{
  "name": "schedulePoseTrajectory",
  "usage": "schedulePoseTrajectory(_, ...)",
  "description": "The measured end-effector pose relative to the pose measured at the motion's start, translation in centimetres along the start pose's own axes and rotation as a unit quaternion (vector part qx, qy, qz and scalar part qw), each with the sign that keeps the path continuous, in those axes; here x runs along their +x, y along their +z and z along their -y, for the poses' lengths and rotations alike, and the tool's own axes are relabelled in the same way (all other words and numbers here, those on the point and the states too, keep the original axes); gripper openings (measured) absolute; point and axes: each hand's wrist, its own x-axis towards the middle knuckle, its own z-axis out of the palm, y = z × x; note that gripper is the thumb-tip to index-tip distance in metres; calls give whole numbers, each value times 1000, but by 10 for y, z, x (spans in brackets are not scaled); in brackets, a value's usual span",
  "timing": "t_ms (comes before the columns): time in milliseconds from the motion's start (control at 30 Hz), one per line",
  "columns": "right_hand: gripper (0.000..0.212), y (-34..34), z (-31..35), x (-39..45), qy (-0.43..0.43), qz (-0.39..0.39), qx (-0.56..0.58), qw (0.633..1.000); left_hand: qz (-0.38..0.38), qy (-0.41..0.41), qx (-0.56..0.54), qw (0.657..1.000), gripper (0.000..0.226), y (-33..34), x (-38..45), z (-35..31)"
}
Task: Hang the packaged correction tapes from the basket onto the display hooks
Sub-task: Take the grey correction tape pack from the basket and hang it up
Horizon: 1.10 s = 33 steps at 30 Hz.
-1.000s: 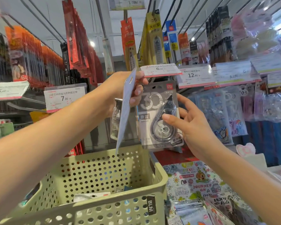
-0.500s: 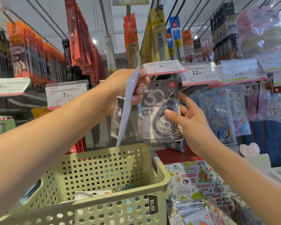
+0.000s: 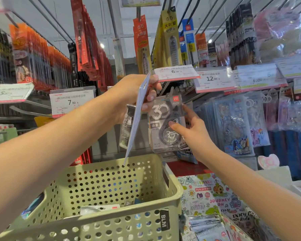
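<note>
My left hand (image 3: pixel 137 94) is raised and pinches the top of a packaged correction tape (image 3: pixel 135 122), seen edge-on with its clear blister facing left. Right beside it a grey correction tape pack (image 3: pixel 163 126) marked 30 hangs below the display hook (image 3: pixel 165 88) under the 6.00 price tag (image 3: pixel 175 73). My right hand (image 3: pixel 193 134) holds this grey pack, thumb on its front and fingers behind its right edge. Below, the green perforated basket (image 3: pixel 111 221) holds a few more packages (image 3: pixel 101 208) at its bottom.
Rows of hooks with red, orange and yellow pen packs hang above and left. A 7.90 price tag (image 3: pixel 72 101) sits to the left, a 12.90 tag (image 3: pixel 214 79) to the right. Clear sticker packs (image 3: pixel 236 124) hang right; patterned notebooks (image 3: pixel 208 197) lie below right.
Little has moved. My right hand has slid slightly up the grey pack, and the view has shifted a little; my left hand keeps its package in the same place.
</note>
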Motion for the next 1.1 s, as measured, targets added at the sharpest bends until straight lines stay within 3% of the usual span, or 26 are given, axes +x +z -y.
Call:
schedulePoseTrajectory(200, 74, 6, -10, 5, 11, -10, -28, 1000, 4, -10, -2, 1000, 34, 2, -3, -1)
schedulePoseTrajectory(433, 66, 6, 3, -8, -17, -60, -185, 981, -47, -1, 4, 999, 30, 12, -5, 3)
schedulePoseTrajectory(500, 56, 9, 10, -26, -72, -55, -155, 984, -75, -21, -45, 996, 35, 19, -11, 0)
schedulePoseTrajectory(667, 61, 20, 38, -71, -216, 21, -43, 975, -121, 18, -113, 986, 33, 42, -28, -2)
schedulePoseTrajectory(833, 79, 31, 51, -73, -197, 32, -76, 977, -187, 30, -109, 976, 33, 53, -31, -1)
schedulePoseTrajectory(1100, 47, 17, 50, -80, -173, -22, -27, 984, -176, 29, -123, 976, 31, 49, -29, -1)
